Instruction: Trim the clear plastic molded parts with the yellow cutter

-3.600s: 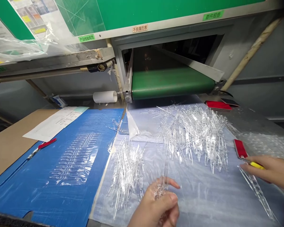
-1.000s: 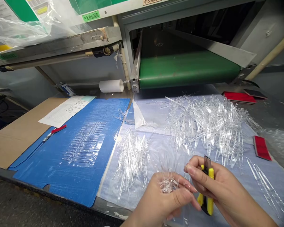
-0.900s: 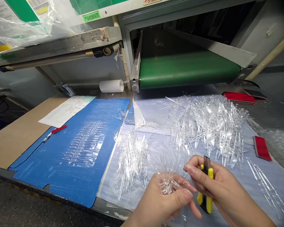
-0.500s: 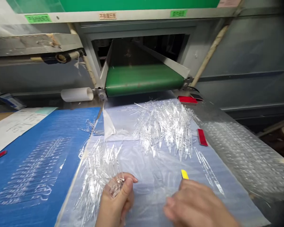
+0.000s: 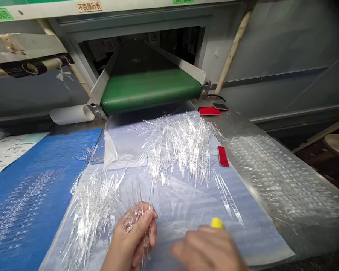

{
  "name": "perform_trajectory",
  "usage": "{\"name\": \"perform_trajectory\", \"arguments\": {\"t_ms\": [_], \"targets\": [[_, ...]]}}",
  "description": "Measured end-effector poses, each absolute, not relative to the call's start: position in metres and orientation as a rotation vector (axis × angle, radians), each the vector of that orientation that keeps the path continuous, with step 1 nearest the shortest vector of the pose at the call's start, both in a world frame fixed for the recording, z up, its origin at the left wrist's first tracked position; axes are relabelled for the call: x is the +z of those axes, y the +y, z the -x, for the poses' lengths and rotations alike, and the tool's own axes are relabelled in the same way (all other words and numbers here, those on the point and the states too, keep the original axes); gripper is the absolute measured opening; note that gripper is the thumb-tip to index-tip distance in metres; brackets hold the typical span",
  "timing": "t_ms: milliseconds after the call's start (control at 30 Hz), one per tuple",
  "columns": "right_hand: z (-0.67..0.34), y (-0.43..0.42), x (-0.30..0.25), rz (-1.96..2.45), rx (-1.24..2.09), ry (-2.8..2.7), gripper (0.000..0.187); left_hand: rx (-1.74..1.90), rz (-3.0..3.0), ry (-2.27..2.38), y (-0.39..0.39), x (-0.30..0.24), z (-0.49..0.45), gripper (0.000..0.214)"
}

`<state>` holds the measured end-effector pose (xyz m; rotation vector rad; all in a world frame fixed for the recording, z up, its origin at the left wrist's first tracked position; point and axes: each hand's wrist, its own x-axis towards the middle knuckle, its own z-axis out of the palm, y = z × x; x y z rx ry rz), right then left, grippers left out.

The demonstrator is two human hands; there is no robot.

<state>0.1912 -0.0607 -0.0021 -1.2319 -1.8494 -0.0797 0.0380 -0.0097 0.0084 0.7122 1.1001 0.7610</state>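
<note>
We look down on a metal table (image 5: pixel 241 126), much of it covered by a pale blue cloth (image 5: pixel 183 203). Beyond it, a green conveyor belt (image 5: pixel 154 88) ends just above the cloth's far edge. To the left of the cloth is a blue board (image 5: pixel 51 226) bearing neat rows of clear plastic sticks (image 5: pixel 19 214); to the right, more clear pieces (image 5: pixel 282 177) spread over the bare metal. We cannot tell whether either set lies inside a clear bag. On the cloth, a large loose heap (image 5: pixel 183 150) sits below the belt, and a smaller heap (image 5: pixel 90 214) lies nearer us, at the left.

We see the left hand (image 5: pixel 132 237) beside that smaller heap, its fingers closed on a bunch of sticks (image 5: pixel 134 218), with one long stick (image 5: pixel 151 195) standing upright at the thumb. The right hand (image 5: pixel 210 248), blurred, is curled round a yellow tool (image 5: pixel 217 223); only one end shows, above the knuckles. A white tube (image 5: pixel 70 115) lies near the belt's left corner, a red pad (image 5: pixel 223 156) at the cloth's right edge, and below the pad a few loose sticks (image 5: pixel 233 205).
</note>
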Motion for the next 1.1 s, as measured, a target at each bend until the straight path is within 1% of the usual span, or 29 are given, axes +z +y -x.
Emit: {"name": "perform_trajectory", "arguments": {"t_ms": [33, 67, 100, 167, 233, 267, 400, 533, 633, 900, 1100], "targets": [[-0.215, -0.067, 0.0, 1.338, 0.021, -1.859, 0.038, 0.757, -0.715, 1.106, -0.01, 0.009, -0.041, 0.03], [-0.24, -0.072, 0.002, 1.523, 0.134, -1.79, 0.033, 0.749, -0.712, 1.112, -0.01, 0.009, -0.045, 0.03], [-0.266, -0.077, 0.002, 1.737, 0.117, -1.691, 0.029, 0.74, -0.706, 1.117, -0.01, 0.01, -0.049, 0.03], [-0.311, -0.082, 0.001, 2.14, 0.03, -1.537, 0.023, 0.705, -0.697, 1.122, -0.011, 0.011, -0.056, 0.029], [-0.338, -0.082, -0.001, 2.39, 0.076, -1.438, 0.021, 0.652, -0.707, 1.129, -0.012, 0.011, -0.064, 0.03], [-0.344, -0.08, -0.002, 2.445, 0.137, -1.419, 0.019, 0.624, -0.718, 1.135, -0.012, 0.01, -0.067, 0.031], [-0.333, -0.061, -0.007, 2.479, 0.353, -1.546, 0.017, 0.545, -0.782, 1.181, -0.013, 0.008, -0.079, 0.037], [-0.314, -0.041, -0.011, 2.585, 0.425, -1.805, 0.018, 0.492, -0.804, 1.219, -0.012, 0.011, -0.088, 0.038], [-0.306, -0.033, -0.011, 2.629, 0.465, -1.886, 0.021, 0.457, -0.809, 1.221, -0.01, 0.013, -0.093, 0.038], [-0.293, -0.026, -0.004, 2.761, 0.44, -1.965, 0.019, 0.406, -0.826, 1.117, -0.008, 0.007, -0.094, 0.031], [-0.29, -0.027, -0.002, 2.832, 0.401, -1.903, 0.017, 0.394, -0.856, 1.065, -0.009, 0.008, -0.085, 0.035]]}}
